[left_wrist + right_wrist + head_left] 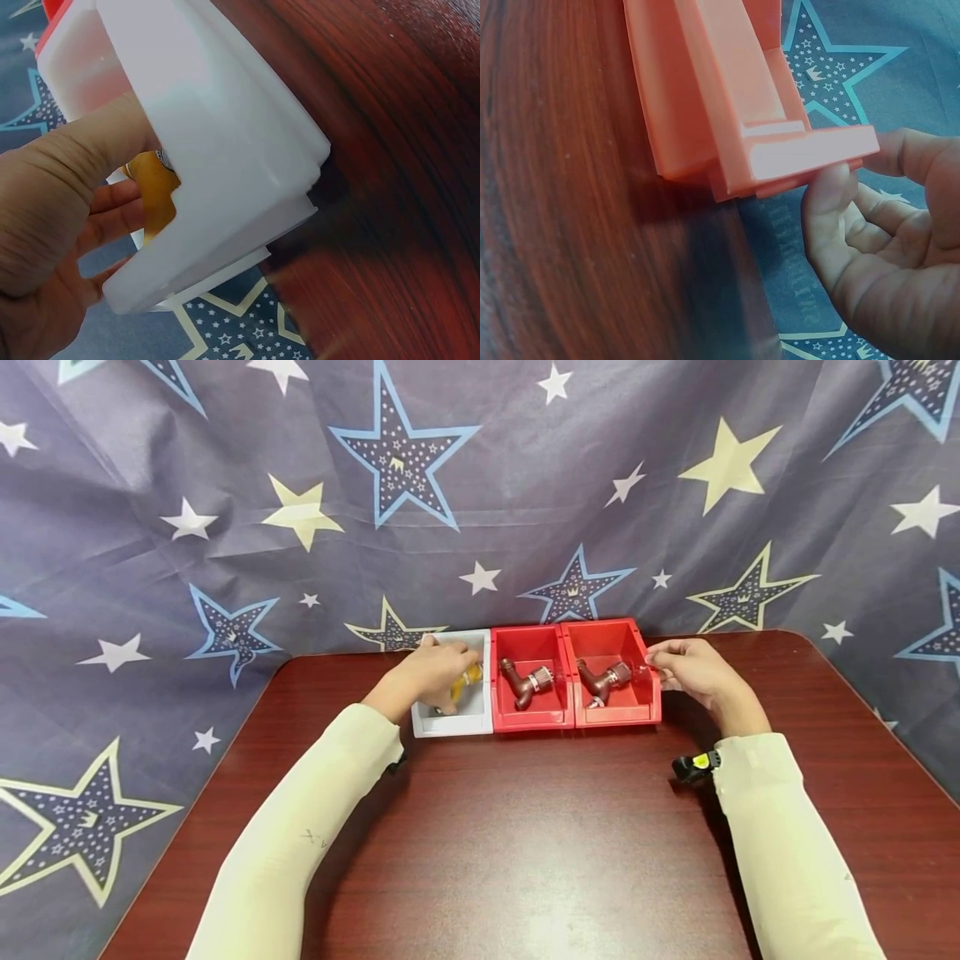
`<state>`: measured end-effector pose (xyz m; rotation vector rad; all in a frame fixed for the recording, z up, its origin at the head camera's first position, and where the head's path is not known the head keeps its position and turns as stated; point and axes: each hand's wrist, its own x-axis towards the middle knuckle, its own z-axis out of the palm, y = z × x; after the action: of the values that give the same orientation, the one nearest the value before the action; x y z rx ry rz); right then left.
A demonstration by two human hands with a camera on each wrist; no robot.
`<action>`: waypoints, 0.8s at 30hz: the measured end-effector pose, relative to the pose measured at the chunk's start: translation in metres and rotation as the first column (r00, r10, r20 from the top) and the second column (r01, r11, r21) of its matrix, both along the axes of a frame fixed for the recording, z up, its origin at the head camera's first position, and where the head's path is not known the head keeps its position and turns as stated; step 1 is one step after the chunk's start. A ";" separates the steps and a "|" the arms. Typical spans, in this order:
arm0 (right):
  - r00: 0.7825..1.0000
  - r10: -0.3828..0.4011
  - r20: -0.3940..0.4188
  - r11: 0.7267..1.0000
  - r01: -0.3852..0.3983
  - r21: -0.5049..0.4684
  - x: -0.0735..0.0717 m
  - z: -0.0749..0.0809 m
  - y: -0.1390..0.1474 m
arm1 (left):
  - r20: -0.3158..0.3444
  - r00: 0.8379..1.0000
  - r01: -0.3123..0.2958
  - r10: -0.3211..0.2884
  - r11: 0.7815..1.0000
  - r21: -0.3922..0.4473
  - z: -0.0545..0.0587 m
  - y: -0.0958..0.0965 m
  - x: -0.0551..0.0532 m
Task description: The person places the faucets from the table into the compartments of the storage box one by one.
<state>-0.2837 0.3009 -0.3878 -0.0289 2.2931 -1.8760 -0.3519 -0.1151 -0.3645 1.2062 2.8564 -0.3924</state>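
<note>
My left hand (433, 672) reaches over the side of a white bin (453, 725), its thumb and fingers around a yellow plastic tap (469, 677). In the left wrist view the yellow tap (156, 191) shows between thumb and fingers, partly hidden by the bin's wall. At the other end, my right hand (693, 675) pinches the side rim of the rightmost red bin (618, 714). The right wrist view has the thumb under that rim and a finger behind it. A brown tap (604, 680) lies in this bin.
Between the two held bins stands another red bin (532, 720), with a brown tap (527, 682) inside. All the bins sit side by side at the back of the dark red wooden table (540, 835). A star-patterned cloth (480, 485) hangs right behind them.
</note>
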 end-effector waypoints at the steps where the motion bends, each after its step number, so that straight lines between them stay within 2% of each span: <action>1: 1.000 0.000 0.002 1.000 0.000 0.001 0.000 0.000 0.000 | 0.006 1.000 -0.001 0.002 1.000 -0.005 -0.001 0.000 0.000; 10: 1.000 0.004 0.011 1.000 -0.004 -0.002 0.000 0.000 -0.001 | 0.115 0.993 0.004 -0.001 1.000 -0.021 -0.002 0.002 0.001; 24: 1.000 0.004 0.013 1.000 -0.004 0.024 0.004 0.003 -0.002 | 0.141 0.990 0.004 -0.003 1.000 -0.004 -0.005 -0.001 -0.001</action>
<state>-0.2798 0.2986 -0.3851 -0.0182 2.3046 -1.8414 -0.3525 -0.1166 -0.3694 1.1871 2.7332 -0.2996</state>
